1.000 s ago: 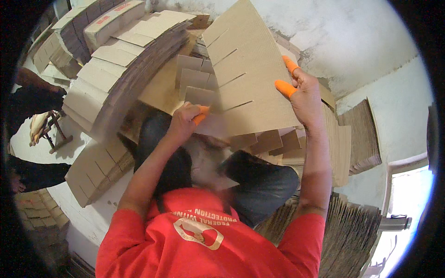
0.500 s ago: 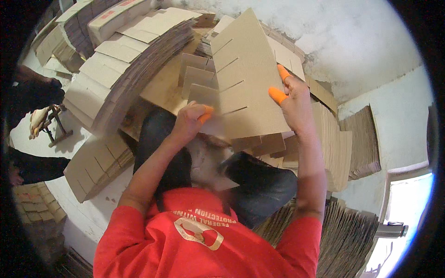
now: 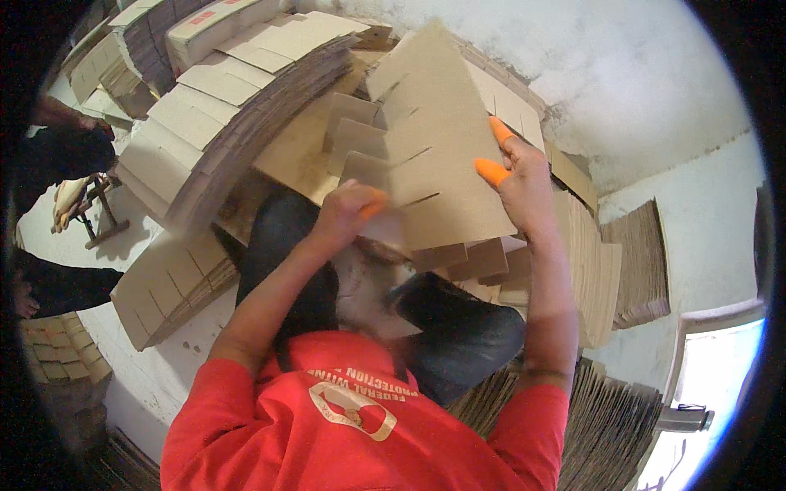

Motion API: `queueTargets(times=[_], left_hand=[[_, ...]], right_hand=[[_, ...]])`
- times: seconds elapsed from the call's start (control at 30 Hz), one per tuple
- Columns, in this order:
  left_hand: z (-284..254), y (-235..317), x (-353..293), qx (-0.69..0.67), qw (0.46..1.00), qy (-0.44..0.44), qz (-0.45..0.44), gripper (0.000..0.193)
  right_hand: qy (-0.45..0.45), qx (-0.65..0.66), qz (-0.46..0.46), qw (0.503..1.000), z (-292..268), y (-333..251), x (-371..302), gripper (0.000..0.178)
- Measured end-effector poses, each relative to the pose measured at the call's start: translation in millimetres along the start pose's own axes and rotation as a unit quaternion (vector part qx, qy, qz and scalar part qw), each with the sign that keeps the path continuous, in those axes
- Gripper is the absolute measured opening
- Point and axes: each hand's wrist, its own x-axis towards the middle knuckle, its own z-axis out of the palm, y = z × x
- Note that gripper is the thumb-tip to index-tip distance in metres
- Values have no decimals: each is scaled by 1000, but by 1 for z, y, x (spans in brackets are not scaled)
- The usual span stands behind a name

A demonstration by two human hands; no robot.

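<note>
A long slotted cardboard sheet (image 3: 446, 139) stands tilted in front of me, with several slits along its left side. My right hand (image 3: 524, 180) grips its right edge between thumb and finger, both in orange finger covers. To the left of the sheet, several smaller cardboard dividers (image 3: 354, 137) stand crosswise, partly behind it. My left hand (image 3: 352, 214), also with orange on its fingers, is closed in a pinch at the nearest divider (image 3: 366, 169). Its fingertips are slightly blurred. More crosswise pieces (image 3: 479, 260) stick out under the sheet's lower edge.
Long stacks of cardboard (image 3: 237, 90) curve along the left, with a slotted stack (image 3: 172, 286) nearer. Other stacks (image 3: 585, 262) lean by the wall (image 3: 655, 90) on the right. Another person's dark-clothed leg (image 3: 65, 285) is at far left, beside a small stand (image 3: 102, 213).
My left hand has shifted slightly right and down toward the sheet. The sheet's upper end has tipped a little left. My right hand keeps its hold.
</note>
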Motion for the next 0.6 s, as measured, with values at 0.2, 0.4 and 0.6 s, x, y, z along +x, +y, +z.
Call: queueTargets(times=[0.2, 0.4, 0.6], left_hand=[[-2, -2, -9, -1, 999, 3, 34, 22], [2, 2, -10, 12, 1000, -6, 26, 22], [9, -9, -6, 15, 999, -1, 28, 18]], right_hand=[[-27, -8, 62, 998, 0, -7, -6, 55], [-54, -18, -6, 998, 18, 22, 6, 50], [-217, -16, 7, 976, 56, 12, 12, 75]])
